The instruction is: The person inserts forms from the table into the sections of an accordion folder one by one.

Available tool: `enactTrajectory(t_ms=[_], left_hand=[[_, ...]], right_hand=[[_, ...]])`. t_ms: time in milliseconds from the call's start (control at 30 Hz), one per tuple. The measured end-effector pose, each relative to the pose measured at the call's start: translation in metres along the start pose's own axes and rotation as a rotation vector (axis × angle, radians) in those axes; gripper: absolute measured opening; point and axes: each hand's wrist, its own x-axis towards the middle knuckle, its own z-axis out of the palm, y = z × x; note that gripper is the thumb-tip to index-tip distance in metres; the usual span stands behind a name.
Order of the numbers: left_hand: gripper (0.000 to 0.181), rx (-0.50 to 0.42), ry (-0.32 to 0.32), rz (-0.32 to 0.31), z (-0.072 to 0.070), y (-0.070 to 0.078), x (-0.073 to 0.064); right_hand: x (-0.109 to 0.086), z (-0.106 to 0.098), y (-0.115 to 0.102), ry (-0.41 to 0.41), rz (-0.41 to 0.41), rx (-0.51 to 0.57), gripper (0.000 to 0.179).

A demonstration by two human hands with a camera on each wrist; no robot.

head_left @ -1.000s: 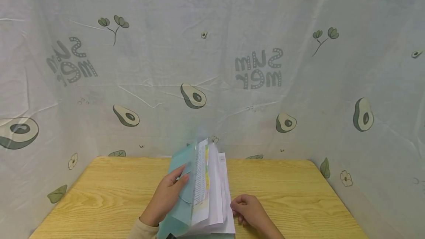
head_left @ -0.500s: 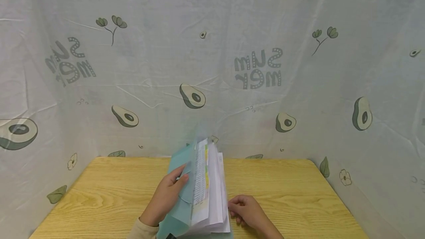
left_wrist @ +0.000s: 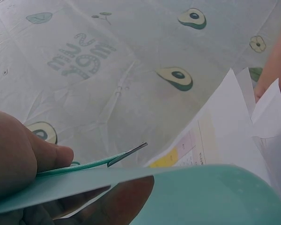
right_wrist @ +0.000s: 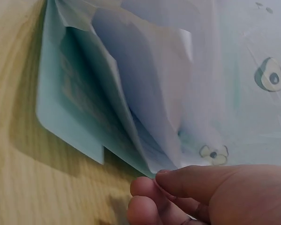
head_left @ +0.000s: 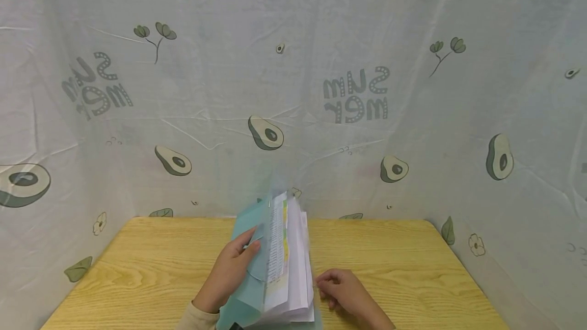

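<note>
A teal plastic document folder (head_left: 249, 264) stands partly spread on the table, a string loop on its front cover. My left hand (head_left: 231, 269) grips that cover from the left, thumb on the outside and fingers behind the see-through plastic in the left wrist view. White papers (head_left: 298, 269) fill the folder, and one front sheet carries a printed table with yellow patches. At the folder's right edge is my right hand (head_left: 344, 292), fingers curled. In the right wrist view its thumb and forefinger (right_wrist: 145, 186) pinch at the lower edge of a folder leaf.
The wooden table (head_left: 390, 248) extends on both sides of the folder. Behind and beside it hangs a pale curtain (head_left: 206, 90) printed with avocados and leaves. The folder's top reaches up in front of the curtain.
The rightmost papers have slid left, further into the folder. My right hand moved slightly left with them, then back right a touch. The left hand has stayed in place.
</note>
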Motion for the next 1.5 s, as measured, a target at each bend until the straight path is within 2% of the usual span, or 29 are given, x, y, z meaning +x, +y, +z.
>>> enactTrajectory(t_ms=[200, 367, 533, 667, 767, 900, 1033, 1167, 1333, 1500], left_hand=[[0.052, -0.006, -0.019, -0.009, 0.002, -0.002, 0.000], [0.052, 0.012, -0.060, -0.023, 0.008, -0.005, 0.002], [0.055, 0.074, -0.119, -0.085, 0.018, -0.011, 0.005], [0.057, 0.103, -0.155, -0.115, 0.033, -0.018, 0.004], [0.056, 0.178, -0.153, -0.085, 0.049, -0.025, 0.003], [0.057, 0.369, -0.138, -0.064, 0.068, -0.034, 0.002], [0.061, 0.497, -0.174, -0.079, 0.077, -0.039, 0.000], [0.065, 0.542, -0.220, -0.092, 0.075, -0.041, -0.002], [0.065, 0.548, -0.274, -0.080, 0.066, -0.050, 0.003], [0.054, 0.514, -0.247, -0.015, 0.047, -0.058, 0.007]], right_hand=[[0.001, -0.015, 0.002, 0.040, -0.015, 0.010, 0.030], [0.000, -0.020, 0.001, 0.058, -0.019, 0.038, 0.031], [0.000, -0.021, 0.000, 0.062, -0.021, 0.044, 0.031], [0.000, -0.022, 0.001, 0.051, -0.022, 0.053, 0.031], [0.000, -0.022, 0.002, 0.044, -0.020, 0.058, 0.031], [0.000, -0.021, 0.003, 0.044, -0.010, 0.060, 0.031], [0.001, -0.020, 0.003, 0.046, -0.004, 0.050, 0.032], [0.003, -0.018, 0.004, 0.053, -0.008, 0.030, 0.032], [0.004, -0.017, 0.002, 0.064, -0.006, 0.020, 0.030], [0.004, -0.020, 0.001, 0.076, -0.005, 0.014, 0.031]])
